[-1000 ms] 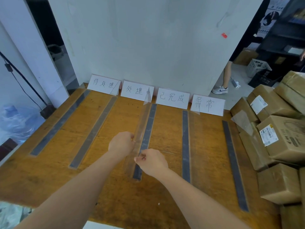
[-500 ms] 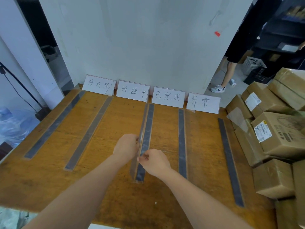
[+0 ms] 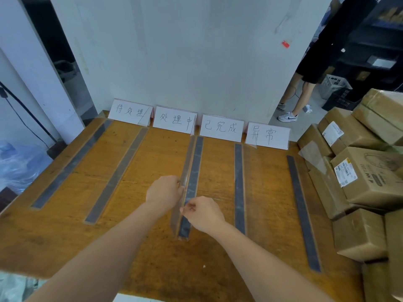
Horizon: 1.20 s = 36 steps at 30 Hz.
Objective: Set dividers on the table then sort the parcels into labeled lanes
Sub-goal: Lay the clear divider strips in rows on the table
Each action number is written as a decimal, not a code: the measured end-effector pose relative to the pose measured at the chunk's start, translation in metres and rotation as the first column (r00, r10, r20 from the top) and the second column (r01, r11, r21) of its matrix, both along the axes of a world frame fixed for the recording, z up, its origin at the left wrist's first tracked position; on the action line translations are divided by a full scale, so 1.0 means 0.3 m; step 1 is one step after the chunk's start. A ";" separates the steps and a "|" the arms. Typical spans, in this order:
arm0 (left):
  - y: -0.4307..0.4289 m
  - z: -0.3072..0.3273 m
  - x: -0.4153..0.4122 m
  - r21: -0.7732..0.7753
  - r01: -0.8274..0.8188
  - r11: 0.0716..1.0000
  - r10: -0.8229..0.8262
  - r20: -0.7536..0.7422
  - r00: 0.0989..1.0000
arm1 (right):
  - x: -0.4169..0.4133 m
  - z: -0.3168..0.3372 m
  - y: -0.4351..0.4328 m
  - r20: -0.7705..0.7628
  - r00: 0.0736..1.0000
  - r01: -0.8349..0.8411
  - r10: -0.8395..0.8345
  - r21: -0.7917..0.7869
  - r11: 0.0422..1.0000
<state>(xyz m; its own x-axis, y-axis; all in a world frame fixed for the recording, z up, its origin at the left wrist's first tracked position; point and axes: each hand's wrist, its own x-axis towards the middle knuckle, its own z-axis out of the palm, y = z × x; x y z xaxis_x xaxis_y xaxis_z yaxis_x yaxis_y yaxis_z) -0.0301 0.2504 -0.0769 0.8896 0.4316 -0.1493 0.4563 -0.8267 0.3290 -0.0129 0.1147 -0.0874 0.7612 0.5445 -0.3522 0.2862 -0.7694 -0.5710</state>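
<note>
From where I stand, a clear divider (image 3: 187, 164) is up on its long edge over the wooden table (image 3: 54, 236). It sits along the left side of the 3rd of 5 gray strips (image 3: 197, 158) that run from the back edge toward the person. The left hand (image 3: 164, 190) has its grip clamped on the divider about midway along, fingers curled against the plastic's left face. The right hand (image 3: 204, 212) pinches it a little nearer from the right, thumb and forefinger together on the sheet. The divider's far end reaches up to the gap between the 2nd and 3rd of 4 label cards (image 3: 221, 128). These cards are handwritten and lean in a row against the white wall at the back of the table. On the right, brown parcels (image 3: 370, 182) wrapped in tape are stacked at the table's side, some showing white shipping labels. Another clear sheet (image 3: 311, 155) leans on them just beside the 5th strip. Past the wall's corner, a person's legs (image 3: 298, 94) in white shoes stand on the floor.
</note>
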 end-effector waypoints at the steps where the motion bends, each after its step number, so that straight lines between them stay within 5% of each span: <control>1: 0.001 0.000 -0.001 0.004 0.000 1.000 0.000 -0.004 1.000 | 0.001 0.002 -0.003 0.007 1.000 -0.003 0.003 -0.002 1.000; 36: -0.003 -0.022 0.002 -0.042 0.013 0.999 -0.010 0.082 0.997 | 0.019 0.044 -0.043 0.057 0.998 0.022 -0.018 -0.077 0.997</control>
<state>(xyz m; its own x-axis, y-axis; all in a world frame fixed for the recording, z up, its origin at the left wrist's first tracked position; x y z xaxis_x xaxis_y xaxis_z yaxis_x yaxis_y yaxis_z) -0.0293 0.2495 -0.0835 0.9044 0.4163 -0.0937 0.4171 -0.8160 0.4002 -0.0073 0.1018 -0.0743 0.7913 0.5020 -0.3490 0.3005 -0.8165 -0.4930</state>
